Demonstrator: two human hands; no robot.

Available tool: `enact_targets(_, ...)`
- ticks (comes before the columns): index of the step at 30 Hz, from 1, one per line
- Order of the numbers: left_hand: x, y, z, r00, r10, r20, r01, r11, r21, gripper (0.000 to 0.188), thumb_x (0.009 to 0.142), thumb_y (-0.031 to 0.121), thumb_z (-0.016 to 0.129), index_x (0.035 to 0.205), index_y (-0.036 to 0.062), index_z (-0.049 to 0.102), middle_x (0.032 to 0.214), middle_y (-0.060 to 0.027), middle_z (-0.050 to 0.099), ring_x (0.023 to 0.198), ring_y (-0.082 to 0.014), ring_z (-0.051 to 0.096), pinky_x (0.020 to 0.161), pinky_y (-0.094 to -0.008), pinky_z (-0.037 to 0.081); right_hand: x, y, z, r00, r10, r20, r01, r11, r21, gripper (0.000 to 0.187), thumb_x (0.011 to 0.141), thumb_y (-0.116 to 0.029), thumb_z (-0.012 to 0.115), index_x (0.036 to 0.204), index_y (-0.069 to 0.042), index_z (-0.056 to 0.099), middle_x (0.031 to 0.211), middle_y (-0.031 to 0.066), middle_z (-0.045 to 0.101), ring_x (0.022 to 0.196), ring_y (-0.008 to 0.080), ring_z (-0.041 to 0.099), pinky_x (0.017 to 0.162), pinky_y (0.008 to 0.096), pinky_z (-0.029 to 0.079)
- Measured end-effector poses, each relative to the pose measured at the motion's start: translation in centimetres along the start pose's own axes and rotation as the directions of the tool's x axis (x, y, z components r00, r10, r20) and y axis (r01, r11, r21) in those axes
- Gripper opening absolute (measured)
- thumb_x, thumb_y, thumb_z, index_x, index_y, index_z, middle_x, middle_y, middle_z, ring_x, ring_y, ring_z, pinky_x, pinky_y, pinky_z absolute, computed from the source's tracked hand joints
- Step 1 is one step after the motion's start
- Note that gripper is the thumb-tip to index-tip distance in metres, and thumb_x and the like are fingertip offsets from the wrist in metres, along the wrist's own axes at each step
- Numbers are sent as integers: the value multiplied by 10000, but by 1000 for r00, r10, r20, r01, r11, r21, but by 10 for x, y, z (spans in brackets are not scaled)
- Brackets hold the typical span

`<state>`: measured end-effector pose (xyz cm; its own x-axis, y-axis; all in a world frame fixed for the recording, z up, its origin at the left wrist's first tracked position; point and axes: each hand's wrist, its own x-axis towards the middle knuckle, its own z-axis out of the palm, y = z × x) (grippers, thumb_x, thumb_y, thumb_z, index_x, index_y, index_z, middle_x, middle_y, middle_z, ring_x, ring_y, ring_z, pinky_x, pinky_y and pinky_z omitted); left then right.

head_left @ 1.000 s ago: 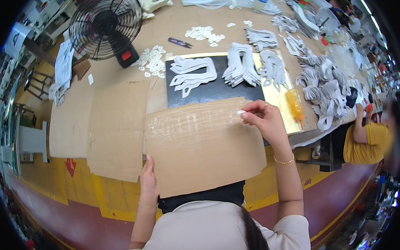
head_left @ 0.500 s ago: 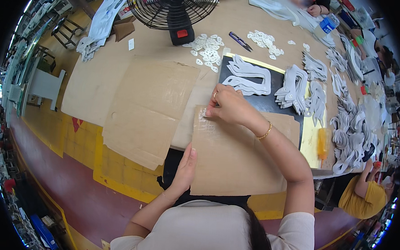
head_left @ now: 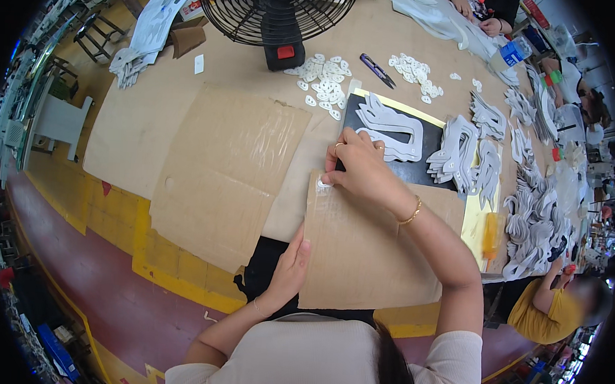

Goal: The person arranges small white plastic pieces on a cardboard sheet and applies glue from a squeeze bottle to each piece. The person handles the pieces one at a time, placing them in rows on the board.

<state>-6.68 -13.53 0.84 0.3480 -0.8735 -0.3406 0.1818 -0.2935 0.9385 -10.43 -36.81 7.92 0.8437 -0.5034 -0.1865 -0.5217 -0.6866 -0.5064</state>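
A brown cardboard sheet (head_left: 373, 258) lies in front of me, partly over the table's near edge. My left hand (head_left: 288, 271) is at its left edge, the thumb against the rim and the other fingers partly hidden. Over the sheet's upper left corner, my right hand (head_left: 361, 165) is closed in a pinch. Its fingertips press a small white oval piece (head_left: 323, 182) against a shiny, tape-like patch on the cardboard. Just beyond the hand, grey-white cut-out pieces (head_left: 408, 148) lie stacked on a black board (head_left: 429, 132).
A second cardboard sheet (head_left: 218, 180) lies to the left. Small white pieces (head_left: 324, 78) are piled below a black fan (head_left: 281, 24), near purple-handled snips (head_left: 378, 70). Stacks of grey cut-outs (head_left: 535, 218) cover the right side. Other people sit at the far right.
The view has shifted slightly, so the table's contents sit a little differently. My right fingertips remain at the cardboard's corner, where the small white piece now shows more. My left hand stays at the edge.
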Motion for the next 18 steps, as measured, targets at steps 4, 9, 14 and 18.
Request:
enact_targets(4, 1, 7, -3, 1000, -1, -2, 1, 1000, 6, 591, 1044, 398, 311, 1483, 9, 243, 1436, -192, 419, 1320, -240, 410, 1086, -318, 297, 50, 15, -20, 992, -38, -123, 46, 997, 59, 145, 734, -162, 736, 838, -71, 692, 974, 117, 585, 970, 296, 566, 840, 434, 439)
enact_targets(9, 6, 8, -4, 1000, 14, 24, -13, 999, -36, 605, 1038, 426, 311, 1473, 7, 270, 1423, -189, 438, 1314, -245, 423, 1084, -323, 302, 122, 63, -16, 860, -313, -402, 228, 942, -245, 139, 760, -136, 714, 859, -40, 690, 913, 122, 600, 922, 294, 588, 828, 385, 472)
enact_targets(14, 2, 10, -11, 998, -40, 46, 41, 999, -19, 611, 1029, 452, 326, 1439, -1, 330, 1348, -193, 514, 1259, -243, 481, 1051, -321, 341, 141, 62, -9, 897, -285, -338, 201, 944, -263, 120, 755, -103, 705, 838, -20, 677, 953, 126, 621, 897, 301, 602, 803, 393, 483)
enact_targets(18, 0, 9, -11, 996, -70, 57, 71, 997, -13, 602, 1024, 456, 352, 1411, -5, 365, 1278, -185, 566, 1199, -233, 525, 1013, -309, 373, 135, 59, -13, 937, -175, -304, 140, 981, -135, 125, 759, -93, 699, 849, -14, 665, 917, 130, 623, 836, 296, 624, 770, 380, 491)
